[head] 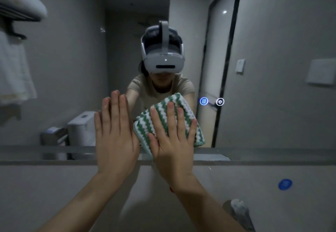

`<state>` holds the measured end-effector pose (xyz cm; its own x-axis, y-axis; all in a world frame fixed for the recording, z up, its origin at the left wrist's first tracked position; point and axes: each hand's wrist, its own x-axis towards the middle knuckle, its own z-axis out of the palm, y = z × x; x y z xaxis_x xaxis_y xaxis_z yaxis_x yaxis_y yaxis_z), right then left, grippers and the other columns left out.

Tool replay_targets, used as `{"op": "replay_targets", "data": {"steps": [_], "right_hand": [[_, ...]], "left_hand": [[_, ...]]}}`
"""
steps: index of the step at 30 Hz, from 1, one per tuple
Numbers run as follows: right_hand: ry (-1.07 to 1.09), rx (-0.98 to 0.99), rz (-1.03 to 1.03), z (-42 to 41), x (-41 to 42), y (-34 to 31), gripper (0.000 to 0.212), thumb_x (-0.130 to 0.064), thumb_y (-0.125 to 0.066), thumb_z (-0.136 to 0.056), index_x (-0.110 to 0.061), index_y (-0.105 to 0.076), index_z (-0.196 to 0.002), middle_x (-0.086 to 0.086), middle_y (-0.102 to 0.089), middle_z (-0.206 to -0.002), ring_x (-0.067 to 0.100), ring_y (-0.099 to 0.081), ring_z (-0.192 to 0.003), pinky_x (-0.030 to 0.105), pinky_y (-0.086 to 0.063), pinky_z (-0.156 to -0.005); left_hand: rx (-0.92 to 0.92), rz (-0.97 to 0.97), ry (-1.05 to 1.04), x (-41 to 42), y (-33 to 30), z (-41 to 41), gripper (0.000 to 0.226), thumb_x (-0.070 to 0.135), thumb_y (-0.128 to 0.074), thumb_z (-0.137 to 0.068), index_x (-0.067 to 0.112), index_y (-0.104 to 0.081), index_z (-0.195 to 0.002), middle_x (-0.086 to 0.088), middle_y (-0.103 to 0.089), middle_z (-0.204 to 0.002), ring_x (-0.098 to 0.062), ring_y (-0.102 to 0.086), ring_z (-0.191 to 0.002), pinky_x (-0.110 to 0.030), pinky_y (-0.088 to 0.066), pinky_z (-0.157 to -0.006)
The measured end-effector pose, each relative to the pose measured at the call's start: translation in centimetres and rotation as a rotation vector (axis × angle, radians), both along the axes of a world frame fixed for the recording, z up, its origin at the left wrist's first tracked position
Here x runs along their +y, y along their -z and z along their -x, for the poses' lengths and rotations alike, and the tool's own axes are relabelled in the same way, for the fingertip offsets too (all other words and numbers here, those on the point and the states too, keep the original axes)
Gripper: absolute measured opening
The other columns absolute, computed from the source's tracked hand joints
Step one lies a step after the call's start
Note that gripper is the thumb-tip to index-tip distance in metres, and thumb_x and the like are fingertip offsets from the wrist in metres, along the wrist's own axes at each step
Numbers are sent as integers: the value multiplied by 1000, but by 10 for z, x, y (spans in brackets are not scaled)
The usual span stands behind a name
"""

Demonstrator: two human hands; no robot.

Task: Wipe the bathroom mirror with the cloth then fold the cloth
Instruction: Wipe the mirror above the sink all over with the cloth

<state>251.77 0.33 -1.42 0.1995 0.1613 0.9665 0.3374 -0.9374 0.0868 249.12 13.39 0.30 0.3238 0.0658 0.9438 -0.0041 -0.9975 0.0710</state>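
**Wiping low on the glass**

My right hand (172,137) presses the green-and-white striped cloth (163,117) flat against the bathroom mirror (72,68), fingers straight and spread. My left hand (114,131) lies open on the glass beside it. I should keep even pressure and overlap strokes along the lower edge.

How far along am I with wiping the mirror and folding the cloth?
Done: nothing looks finished; the glass shows no clear wiped patch. In hand: your right hand presses the green and white cloth flat against the mirror near its bottom edge, while your left hand rests open on the glass beside it. Left: the rest of the mirror, then the final fold.
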Motion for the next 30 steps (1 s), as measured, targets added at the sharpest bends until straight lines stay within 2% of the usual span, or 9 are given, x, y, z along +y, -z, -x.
{"op": "replay_targets", "data": {"steps": [4, 7, 10, 13, 16, 19, 21, 26, 30], "right_hand": [[-15, 3, 29, 0, -14, 11, 49, -42, -36, -99, -30, -29, -146, 3, -18, -156, 20, -13, -145, 52, -11, -116], [23, 31, 46, 0, -27, 24, 52, -42, -36, -98, -31, -26, -147, 1, -13, -158, 20, -11, -146, 52, -10, -116], [43, 50, 56, 1, -36, 35, 50, -44, -24, -101, -33, -18, -149, -1, -2, -159, 19, -6, -146, 50, -6, -116], [62, 62, 53, 1, -34, 35, 50, -42, -16, -102, -31, -13, -150, 1, 3, -159, 20, -2, -146, 50, -3, -115], [93, 77, 54, 0, -31, 32, 51, -42, -13, -101, -29, -11, -150, 3, 4, -159, 23, 1, -146, 53, -4, -114], [101, 69, 68, 1, -32, 31, 51, -42, -13, -101, -29, -12, -150, 4, 4, -159, 25, 1, -146, 53, -5, -114], [106, 52, 78, 1, -28, 27, 51, -41, -15, -101, -28, -15, -150, 4, 2, -159, 25, -1, -146, 54, -5, -114], [111, -13, 182, 2, 4, -21, 51, -41, -26, -100, -27, -25, -149, 6, -13, -158, 27, -11, -145, 54, -10, -114], [121, -27, 110, 4, 53, -87, 51, -42, -26, -99, -27, -27, -148, 7, -18, -156, 28, -14, -145, 55, -12, -115]], "left_hand": [[9, -20, -11, -5, 8, 0, 66, 28, -38, -91, -2, -16, -146, -17, -15, -155, -28, -8, -143, -47, -13, -114], [39, -19, -19, -12, 17, 3, 73, 28, -49, -87, -3, -18, -146, -18, -17, -154, -33, -14, -142, -50, -19, -113], [76, -16, -31, -22, 32, 5, 71, 31, -40, -87, -2, -18, -146, -19, -15, -155, -32, -15, -142, -51, -21, -111], [104, -14, -60, -26, 38, 4, 68, 31, -35, -89, -1, -18, -147, -16, -14, -155, -30, -14, -143, -47, -13, -114], [101, -66, -72, -15, 29, 7, 59, 35, -24, -96, 5, -23, -147, -12, -16, -156, -27, -15, -143, -46, -7, -115], [95, -76, -85, 13, 14, 9, 58, 36, -26, -96, 11, -23, -149, -7, -11, -157, -22, -7, -145, -44, -2, -116], [82, -89, -88, 32, 3, 8, 58, 37, -25, -96, 11, -23, -149, -6, -10, -157, -23, -9, -145, -42, 0, -116], [2, -165, -30, 71, -35, 0, 58, 39, -25, -97, 11, -25, -148, -7, -14, -156, -20, -7, -145, -41, 1, -117], [-85, -154, 20, 103, -97, -7, 57, 37, -25, -98, 10, -23, -148, -8, -17, -155, -23, -12, -143, -45, -3, -115]]}}
